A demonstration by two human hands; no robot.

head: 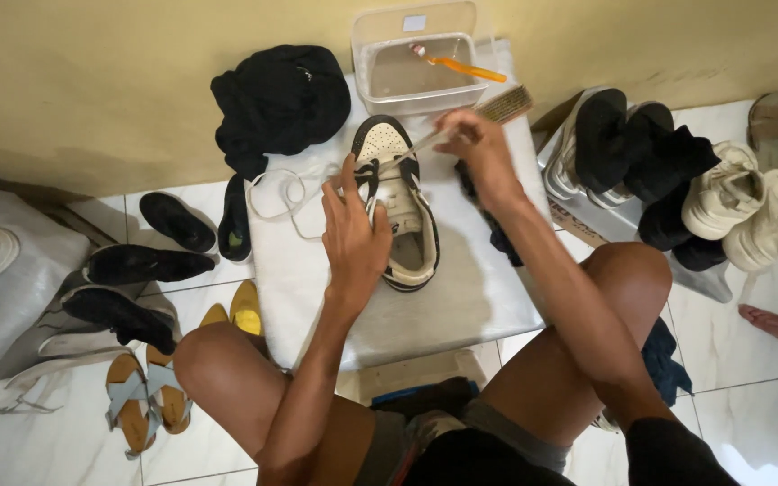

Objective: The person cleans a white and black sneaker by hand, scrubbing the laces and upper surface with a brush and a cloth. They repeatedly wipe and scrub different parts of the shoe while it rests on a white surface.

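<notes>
- two bare knees [227, 360] framed one low white table [461, 306]
- left hand [353, 234] lay half open against one cream-and-black sneaker [402, 216] lying there
- right hand [474, 144] clenched one brush [497, 108] above it

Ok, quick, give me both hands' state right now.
Left hand: fingers spread, open, resting on the sneaker.
Right hand: closed around the brush handle, above the sneaker's toe.
</notes>
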